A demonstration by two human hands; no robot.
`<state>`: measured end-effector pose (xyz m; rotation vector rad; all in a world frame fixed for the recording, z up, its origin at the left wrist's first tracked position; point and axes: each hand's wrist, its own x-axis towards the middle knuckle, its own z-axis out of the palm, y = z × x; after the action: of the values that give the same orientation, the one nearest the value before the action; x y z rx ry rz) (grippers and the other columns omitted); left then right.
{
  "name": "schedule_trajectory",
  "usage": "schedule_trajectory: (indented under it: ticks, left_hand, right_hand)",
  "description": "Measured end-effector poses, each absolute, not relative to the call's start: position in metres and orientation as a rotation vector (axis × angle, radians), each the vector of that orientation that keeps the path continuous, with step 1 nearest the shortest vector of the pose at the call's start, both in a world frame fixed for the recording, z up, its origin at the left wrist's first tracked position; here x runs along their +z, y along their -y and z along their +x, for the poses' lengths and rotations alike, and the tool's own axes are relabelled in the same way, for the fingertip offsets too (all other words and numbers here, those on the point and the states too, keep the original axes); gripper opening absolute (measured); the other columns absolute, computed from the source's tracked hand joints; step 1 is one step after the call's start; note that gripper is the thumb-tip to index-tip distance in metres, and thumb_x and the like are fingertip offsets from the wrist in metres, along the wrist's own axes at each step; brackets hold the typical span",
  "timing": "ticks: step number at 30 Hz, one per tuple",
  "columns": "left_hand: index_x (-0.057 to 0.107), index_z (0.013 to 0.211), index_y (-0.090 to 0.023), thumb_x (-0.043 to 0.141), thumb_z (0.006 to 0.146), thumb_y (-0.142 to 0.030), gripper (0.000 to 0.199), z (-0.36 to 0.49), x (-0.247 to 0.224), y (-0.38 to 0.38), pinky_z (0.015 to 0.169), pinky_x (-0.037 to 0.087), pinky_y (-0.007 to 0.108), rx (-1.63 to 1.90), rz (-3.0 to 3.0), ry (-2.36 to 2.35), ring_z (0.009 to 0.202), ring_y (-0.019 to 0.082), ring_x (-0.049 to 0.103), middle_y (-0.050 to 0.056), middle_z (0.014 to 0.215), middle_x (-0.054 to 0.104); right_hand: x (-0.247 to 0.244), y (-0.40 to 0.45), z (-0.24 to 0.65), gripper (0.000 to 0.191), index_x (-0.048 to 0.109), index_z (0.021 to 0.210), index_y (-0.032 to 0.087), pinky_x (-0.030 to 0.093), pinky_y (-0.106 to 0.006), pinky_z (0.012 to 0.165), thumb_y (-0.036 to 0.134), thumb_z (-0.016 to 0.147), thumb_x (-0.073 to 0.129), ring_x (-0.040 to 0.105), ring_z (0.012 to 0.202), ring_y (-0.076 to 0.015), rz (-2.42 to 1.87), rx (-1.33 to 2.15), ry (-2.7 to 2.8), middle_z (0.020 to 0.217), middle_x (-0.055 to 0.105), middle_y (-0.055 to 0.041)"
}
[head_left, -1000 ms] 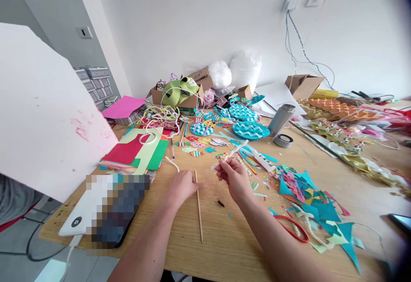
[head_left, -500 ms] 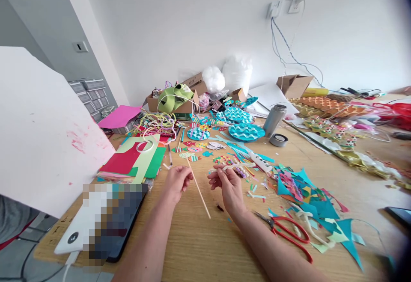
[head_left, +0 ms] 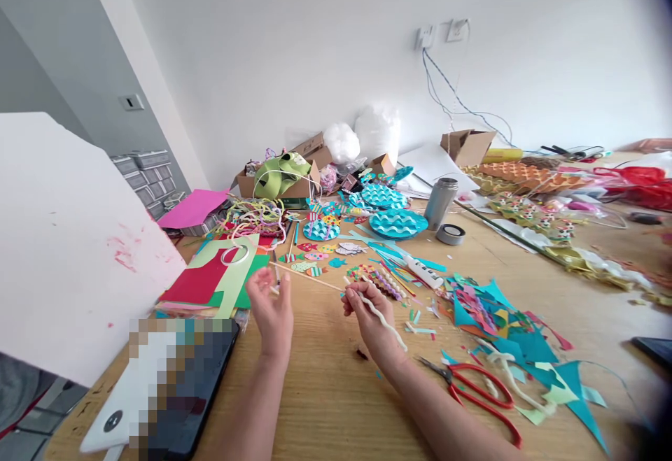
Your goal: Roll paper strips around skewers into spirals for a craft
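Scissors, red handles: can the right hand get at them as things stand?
Probably yes, if the right hand draws back and frees its grip: it holds a white cord and seemingly a thin stick's end. The scissors lie beside the right forearm, handles uncovered.

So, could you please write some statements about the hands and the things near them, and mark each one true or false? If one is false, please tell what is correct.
1. The right hand holds a white cord. True.
2. The left hand grips the red-handled scissors. False: the scissors lie on the table, and the left hand is open.
3. One end of the thin wooden stick is at the fingers of the right hand. True.
4. The grey lid is on the metal bottle. False: it lies beside the bottle.
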<state>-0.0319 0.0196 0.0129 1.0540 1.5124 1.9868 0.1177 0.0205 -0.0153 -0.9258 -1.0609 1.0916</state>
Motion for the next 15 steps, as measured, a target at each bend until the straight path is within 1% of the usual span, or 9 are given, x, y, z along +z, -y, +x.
schedule_trajectory:
  ticks: [1,2,4,5,7,9,10,13,15]
  left_hand:
    - [0.045,0.111,-0.020,0.063,0.071,-0.032,0.046,-0.029,0.014,-0.016,0.094,0.038,0.037,2.071,1.252,-1.625,0.112,0.022,0.048,0.013,0.121,0.051]
    - [0.048,0.112,-0.020,0.064,0.071,-0.031,0.046,-0.026,0.014,-0.013,0.098,0.033,0.041,2.029,1.497,-1.658,0.117,0.025,0.043,0.014,0.123,0.049]
    - [0.059,0.101,-0.022,0.062,0.073,-0.027,0.028,-0.018,0.013,-0.009,0.103,0.024,0.046,1.743,1.971,-1.536,0.114,0.026,0.046,0.010,0.109,0.060]
    - [0.062,0.097,-0.025,0.060,0.075,-0.025,0.021,-0.014,0.012,-0.007,0.103,0.022,0.047,1.579,2.122,-1.444,0.109,0.026,0.049,0.008,0.102,0.063]
    - [0.066,0.091,-0.028,0.054,0.079,-0.023,0.017,-0.009,0.008,-0.006,0.097,0.030,0.045,1.371,2.228,-1.309,0.095,0.024,0.056,0.006,0.089,0.066]
    - [0.067,0.090,-0.028,0.050,0.082,-0.023,0.019,-0.006,0.005,-0.005,0.085,0.039,0.040,1.299,2.204,-1.277,0.083,0.022,0.057,0.007,0.082,0.065]
    - [0.067,0.089,-0.027,0.049,0.082,-0.024,0.020,-0.006,0.004,-0.005,0.080,0.041,0.037,1.302,2.168,-1.284,0.081,0.022,0.056,0.007,0.081,0.064]
    - [0.068,0.087,-0.025,0.052,0.081,-0.026,0.017,-0.007,0.005,-0.005,0.075,0.043,0.032,1.412,1.935,-1.298,0.080,0.020,0.056,0.007,0.081,0.063]
    - [0.066,0.085,-0.022,0.055,0.079,-0.030,0.015,-0.009,0.010,-0.005,0.061,0.046,0.027,1.493,1.614,-1.269,0.068,0.016,0.055,0.005,0.076,0.060]
  right_hand:
    - [-0.015,-0.021,0.118,0.029,0.054,0.075,0.018,0.042,-0.024,0.048,0.046,0.072,0.062,0.050,0.051,-0.0120,-0.935,1.084,1.075,0.061,0.056,-0.0003]
    - [-0.015,-0.021,0.119,0.030,0.054,0.075,0.018,0.041,-0.024,0.047,0.047,0.072,0.062,0.049,0.050,-0.0120,-0.941,1.084,1.097,0.061,0.056,-0.0003]
    - [-0.014,-0.020,0.119,0.030,0.055,0.073,0.018,0.040,-0.024,0.046,0.047,0.072,0.061,0.048,0.049,-0.0119,-0.943,1.084,1.140,0.059,0.055,0.0001]
    - [-0.013,-0.020,0.119,0.030,0.055,0.072,0.018,0.040,-0.024,0.046,0.047,0.073,0.061,0.048,0.049,-0.0119,-0.938,1.084,1.154,0.057,0.054,0.0006]
    - [-0.012,-0.019,0.119,0.029,0.056,0.071,0.018,0.040,-0.024,0.047,0.046,0.073,0.062,0.048,0.049,-0.0118,-0.917,1.096,1.160,0.055,0.053,0.0013]
    - [-0.010,-0.018,0.119,0.027,0.057,0.071,0.018,0.040,-0.024,0.049,0.044,0.072,0.063,0.050,0.050,-0.0119,-0.879,1.144,1.151,0.055,0.054,0.0015]
    - [-0.008,-0.018,0.120,0.026,0.058,0.073,0.018,0.041,-0.025,0.050,0.043,0.071,0.065,0.051,0.050,-0.0122,-0.851,1.181,1.135,0.055,0.056,0.0012]
    - [-0.005,-0.018,0.123,0.024,0.059,0.083,0.018,0.046,-0.028,0.058,0.038,0.071,0.067,0.056,0.056,-0.0134,-0.732,1.312,1.032,0.064,0.061,-0.0005]
    - [-0.002,-0.020,0.126,0.025,0.060,0.088,0.018,0.049,-0.030,0.062,0.037,0.072,0.066,0.059,0.061,-0.0144,-0.648,1.416,0.936,0.071,0.064,-0.0022]
